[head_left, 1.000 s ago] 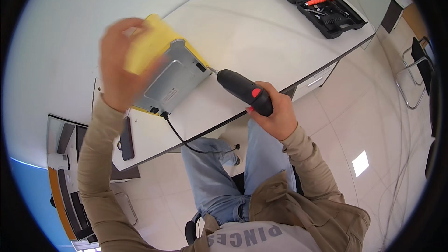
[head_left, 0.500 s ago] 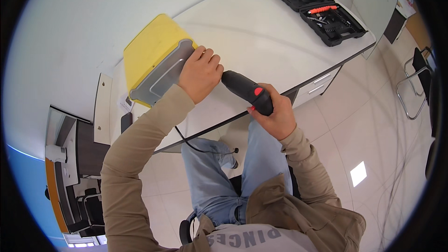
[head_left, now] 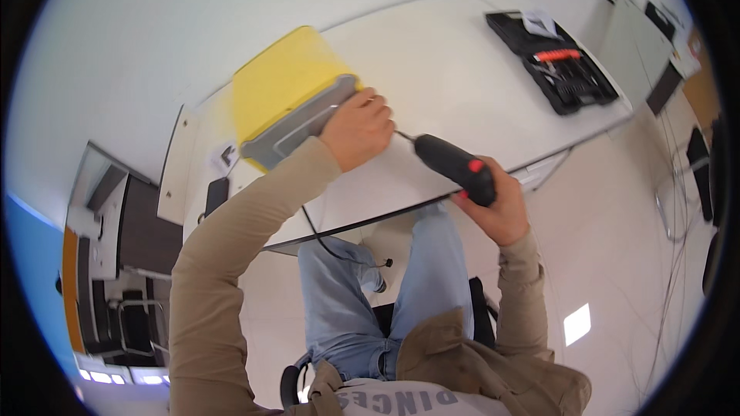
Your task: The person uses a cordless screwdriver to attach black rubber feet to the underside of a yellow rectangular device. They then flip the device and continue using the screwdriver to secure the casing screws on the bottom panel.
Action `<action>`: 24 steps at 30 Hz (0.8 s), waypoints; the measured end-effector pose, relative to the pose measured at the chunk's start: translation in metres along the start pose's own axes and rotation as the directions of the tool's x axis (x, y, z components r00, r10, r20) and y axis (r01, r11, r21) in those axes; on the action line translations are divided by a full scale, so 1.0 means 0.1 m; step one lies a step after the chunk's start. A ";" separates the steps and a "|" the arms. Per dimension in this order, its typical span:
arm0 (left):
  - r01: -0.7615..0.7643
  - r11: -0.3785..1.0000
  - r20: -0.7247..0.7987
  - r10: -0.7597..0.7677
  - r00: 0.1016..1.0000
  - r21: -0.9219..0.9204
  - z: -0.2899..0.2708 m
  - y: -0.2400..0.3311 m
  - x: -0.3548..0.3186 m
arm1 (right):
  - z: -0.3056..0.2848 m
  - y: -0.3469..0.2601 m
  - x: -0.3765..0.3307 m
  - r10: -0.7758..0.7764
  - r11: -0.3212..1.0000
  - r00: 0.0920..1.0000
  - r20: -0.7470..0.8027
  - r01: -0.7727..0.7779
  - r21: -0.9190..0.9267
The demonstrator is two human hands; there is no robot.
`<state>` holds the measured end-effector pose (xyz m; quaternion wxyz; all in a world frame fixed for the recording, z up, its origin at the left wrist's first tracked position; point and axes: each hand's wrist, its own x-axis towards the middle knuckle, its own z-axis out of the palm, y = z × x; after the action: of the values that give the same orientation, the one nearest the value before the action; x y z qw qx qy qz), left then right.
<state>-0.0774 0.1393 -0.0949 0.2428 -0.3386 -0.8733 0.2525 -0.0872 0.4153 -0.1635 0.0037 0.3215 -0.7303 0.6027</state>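
While my left hand (head_left: 357, 129) clamps the yellow-and-grey box-shaped device (head_left: 291, 98) near the white table's front edge (head_left: 462, 192), my right hand (head_left: 497, 208) grips a black electric screwdriver (head_left: 455, 166); beyond, an open black tool case (head_left: 551, 62) holds bits.

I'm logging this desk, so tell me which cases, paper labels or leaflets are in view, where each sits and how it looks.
Tool case: far right of table, open, black, red-handled tool inside.
Paper leaflet: on the case's far end, white.
Paper slip: table's left part, beside the yellow and grey device, white with dark mark.

Bright, even overhead light washes the white table (head_left: 478, 62) pale (its edges bend near the dark fisheye rim); shadows soft, focus slightly soft throughout
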 end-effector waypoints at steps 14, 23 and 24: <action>0.255 0.700 -0.219 -0.511 0.831 -0.667 -0.49 1.10 -0.64 | -0.07 0.25 0.03 0.256 0.893 0.959 -0.122 -0.186 0.411; 0.385 -0.273 0.389 -0.882 0.265 -0.882 -0.75 1.60 -1.17 | -0.04 0.23 0.03 0.236 0.922 0.960 -0.149 -0.173 0.346; 0.350 -0.298 0.390 -0.892 0.230 -0.888 -0.74 1.61 -1.20 | -0.05 0.23 0.03 0.243 0.921 0.959 -0.144 -0.181 0.346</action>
<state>0.1205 0.1782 -0.1670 0.2931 0.1188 -0.7523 -0.5779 -0.1021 0.4198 -0.1811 -0.0481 0.1792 -0.6463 0.7402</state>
